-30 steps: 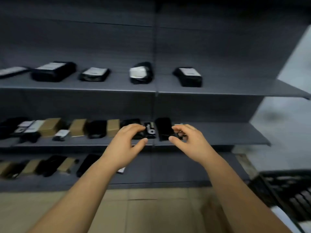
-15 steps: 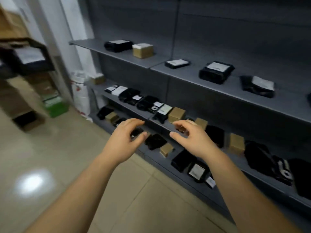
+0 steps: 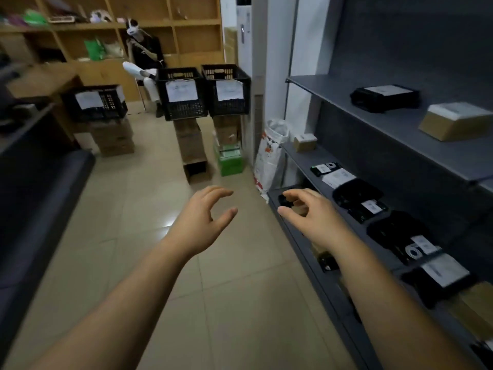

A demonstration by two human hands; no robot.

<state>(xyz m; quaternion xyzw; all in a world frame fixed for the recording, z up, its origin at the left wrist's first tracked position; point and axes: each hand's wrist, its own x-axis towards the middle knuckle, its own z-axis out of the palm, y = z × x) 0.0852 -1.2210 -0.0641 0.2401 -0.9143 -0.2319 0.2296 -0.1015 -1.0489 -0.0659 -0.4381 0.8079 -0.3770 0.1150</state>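
Both of my arms reach forward over a tiled floor. My left hand [image 3: 202, 220] hangs in the air with loosely curled fingers and holds nothing. My right hand [image 3: 312, 217] is also empty, fingers loosely curled, in front of the near end of a grey shelf unit [image 3: 400, 129] on my right. The shelves carry black parcels [image 3: 384, 98] with white labels and brown boxes [image 3: 453, 121]. Neither hand touches the shelf or any parcel.
Black crates [image 3: 181, 93] with paper labels stand on stacked cardboard boxes ahead. A white sack [image 3: 270, 156] leans by the shelf end. A person [image 3: 145, 53] sits by wooden shelving at the back. A dark counter [image 3: 34, 182] runs along the left.
The view has swung left from facing the shelf to looking down the aisle. Both hands came away from the shelf parcels and stay empty in front of me.
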